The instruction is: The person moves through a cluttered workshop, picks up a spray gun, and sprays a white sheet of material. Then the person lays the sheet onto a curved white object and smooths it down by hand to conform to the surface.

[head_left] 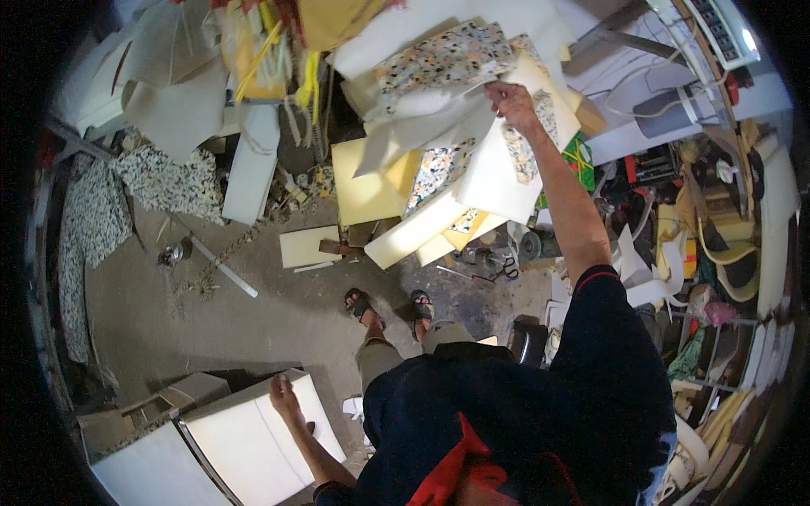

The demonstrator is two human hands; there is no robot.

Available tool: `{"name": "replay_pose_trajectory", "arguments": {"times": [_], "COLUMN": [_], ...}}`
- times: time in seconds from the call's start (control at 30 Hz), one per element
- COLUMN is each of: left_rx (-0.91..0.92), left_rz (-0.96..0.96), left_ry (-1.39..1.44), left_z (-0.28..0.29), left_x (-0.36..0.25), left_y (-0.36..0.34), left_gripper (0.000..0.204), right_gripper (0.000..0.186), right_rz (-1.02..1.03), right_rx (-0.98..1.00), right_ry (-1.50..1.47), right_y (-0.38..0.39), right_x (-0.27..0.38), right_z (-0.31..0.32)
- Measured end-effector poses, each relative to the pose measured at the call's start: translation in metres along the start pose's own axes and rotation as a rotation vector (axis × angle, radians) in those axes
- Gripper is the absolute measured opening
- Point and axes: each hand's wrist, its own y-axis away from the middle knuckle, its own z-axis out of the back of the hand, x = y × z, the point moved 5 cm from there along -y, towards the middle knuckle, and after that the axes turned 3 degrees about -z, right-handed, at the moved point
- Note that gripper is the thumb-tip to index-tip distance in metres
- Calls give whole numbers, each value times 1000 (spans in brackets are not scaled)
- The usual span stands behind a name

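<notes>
My right hand (515, 108) is raised at the upper middle, fingers pinched on a thin white sheet (394, 142) among a loose pile of foam pieces. In that pile are a speckled multicolour foam slab (443, 63), yellow foam (359, 173) and a long cream strip (405, 232). My left hand (287, 396) hangs at the lower left with its fingers loosely apart, over or beside a large white block (257, 430); I cannot tell whether it touches it. Scissors (504, 268) lie on the floor below the pile.
Speckled foam sheets (169, 181) and a white board (249, 164) are at the left, near a metal strip (221, 266) on the concrete floor (211, 325). Cluttered shelving (713, 346) with offcuts lines the right side. Yellow strips (268, 51) hang at the top. My sandalled feet are below the pile.
</notes>
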Motion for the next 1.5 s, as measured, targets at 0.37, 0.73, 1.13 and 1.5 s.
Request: {"name": "replay_pose_trajectory", "arguments": {"times": [0.37, 0.73, 1.13, 1.5], "left_rx": [239, 501, 741, -34], "left_rz": [-148, 132, 319, 238], "left_ry": [-434, 126, 1029, 628], "left_z": [-126, -203, -266, -75], "left_x": [23, -67, -184, -3], "left_y": [55, 110, 73, 35], "left_gripper": [45, 71, 47, 45], "right_gripper": [32, 13, 26, 127], "right_rz": [433, 181, 333, -212], "right_rx": [-272, -79, 1284, -78], "right_ry": [40, -276, 246, -32], "right_y": [9, 113, 361, 31], "right_x": [87, 16, 51, -42], "right_z": [142, 129, -237, -137]}}
